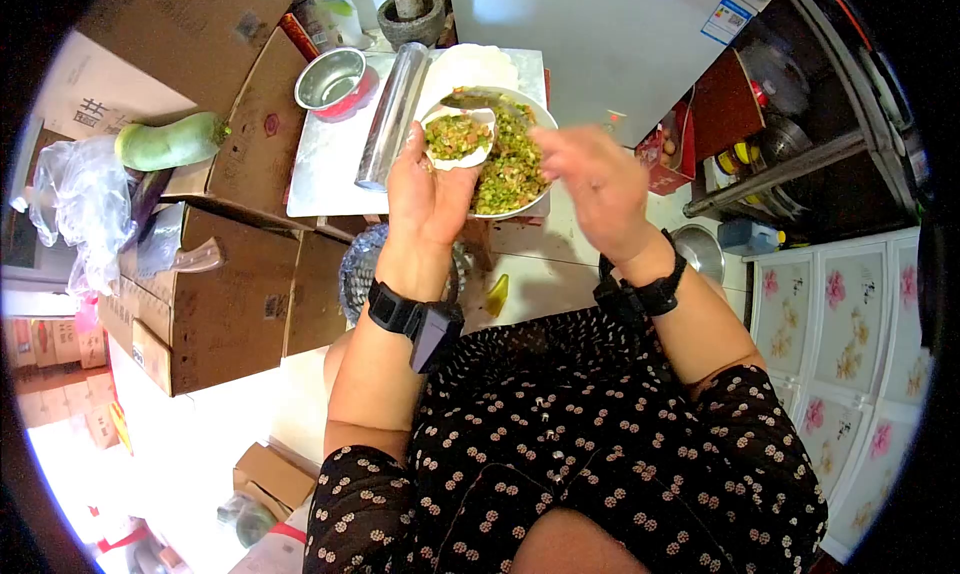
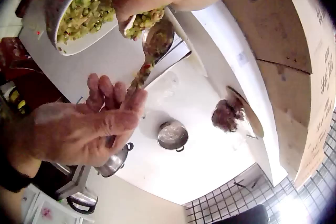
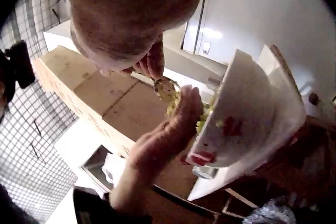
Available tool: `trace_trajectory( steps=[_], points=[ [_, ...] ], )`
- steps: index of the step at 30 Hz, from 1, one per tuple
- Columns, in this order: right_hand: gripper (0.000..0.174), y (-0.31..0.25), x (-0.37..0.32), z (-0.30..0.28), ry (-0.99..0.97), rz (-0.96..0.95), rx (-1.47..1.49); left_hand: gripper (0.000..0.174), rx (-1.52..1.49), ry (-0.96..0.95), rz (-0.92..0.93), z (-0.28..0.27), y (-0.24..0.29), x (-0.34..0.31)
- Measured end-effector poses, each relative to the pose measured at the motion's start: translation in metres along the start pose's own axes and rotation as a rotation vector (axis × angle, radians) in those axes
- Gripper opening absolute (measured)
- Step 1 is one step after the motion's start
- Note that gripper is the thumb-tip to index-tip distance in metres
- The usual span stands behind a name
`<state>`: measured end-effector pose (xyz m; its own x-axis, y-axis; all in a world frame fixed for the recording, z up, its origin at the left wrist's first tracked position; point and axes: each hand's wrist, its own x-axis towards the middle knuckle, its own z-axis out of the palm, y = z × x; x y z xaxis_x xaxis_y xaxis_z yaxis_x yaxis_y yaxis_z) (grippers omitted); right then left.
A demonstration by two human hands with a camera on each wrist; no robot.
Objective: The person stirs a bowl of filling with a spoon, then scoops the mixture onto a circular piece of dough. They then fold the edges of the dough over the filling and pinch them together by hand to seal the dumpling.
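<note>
Finding 1: My left hand (image 1: 430, 189) is raised palm up, forearm near upright. Its fingers are curled into a cup round a dumpling wrapper (image 1: 457, 139). The wrapper lies flat in the palm with a heap of green and pink filling on it, and it sits over the near left rim of the bowl (image 1: 524, 96).

Finding 2: My right hand (image 1: 592, 179) is just to the right of the wrapper, at about the same height, palm turned towards it. It is blurred in the head view. The right wrist view shows its fingers (image 3: 155, 64) pinching the handle of a spoon (image 3: 167, 90).

Finding 3: The spoon's long axis runs from my right fingertips towards the left hand, and its loaded tip is touching or just above the filling on the wrapper. I cannot tell which.

Finding 4: The bowl of filling stands on the white table (image 1: 330, 164), beneath and behind both hands.
</note>
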<state>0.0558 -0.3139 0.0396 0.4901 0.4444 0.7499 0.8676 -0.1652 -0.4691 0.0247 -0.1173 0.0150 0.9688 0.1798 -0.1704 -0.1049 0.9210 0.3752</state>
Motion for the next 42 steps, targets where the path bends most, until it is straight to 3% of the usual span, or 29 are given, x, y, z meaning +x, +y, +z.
trace_trajectory(
  steps=[4,7,11,17,20,24,30,34,37,42],
  points=[
    [0.037,-0.001,0.008,-0.006,0.211,0.597,0.596,0.046,-0.043,0.014,0.016,-0.011,0.003,0.005],
    [0.036,0.016,0.01,-0.01,0.266,0.711,0.812,0.05,-0.063,0.035,0.052,-0.01,0.003,0.007],
    [0.036,0.01,0.012,0.002,0.214,0.792,0.855,0.047,-0.043,0.012,0.066,-0.008,-0.002,0.007],
    [0.035,0.012,0.013,0.009,0.139,0.757,0.837,0.043,-0.029,0.031,0.059,-0.007,-0.005,0.008],
    [0.034,0.012,0.017,-0.005,0.229,0.647,0.784,0.044,0.002,0.04,0.08,0.002,-0.002,0.005],
    [0.033,0.011,0.026,-0.022,0.272,0.62,0.463,0.043,0.027,0.046,0.117,-0.007,0.002,0.009],
    [0.024,-0.004,0.019,-0.015,0.116,0.554,0.418,0.043,0.103,0.03,0.184,-0.008,0.0,0.009],
    [0.013,-0.013,0.016,-0.008,-0.005,0.254,0.203,0.042,0.142,0.051,0.213,-0.006,-0.004,0.008],
    [0.014,-0.011,0.017,-0.007,-0.023,0.136,-0.02,0.042,0.145,0.045,0.255,-0.013,-0.005,0.012],
    [0.012,-0.004,0.014,-0.008,0.068,0.327,0.045,0.042,0.142,0.055,0.25,-0.011,0.0,0.011]
  ],
)
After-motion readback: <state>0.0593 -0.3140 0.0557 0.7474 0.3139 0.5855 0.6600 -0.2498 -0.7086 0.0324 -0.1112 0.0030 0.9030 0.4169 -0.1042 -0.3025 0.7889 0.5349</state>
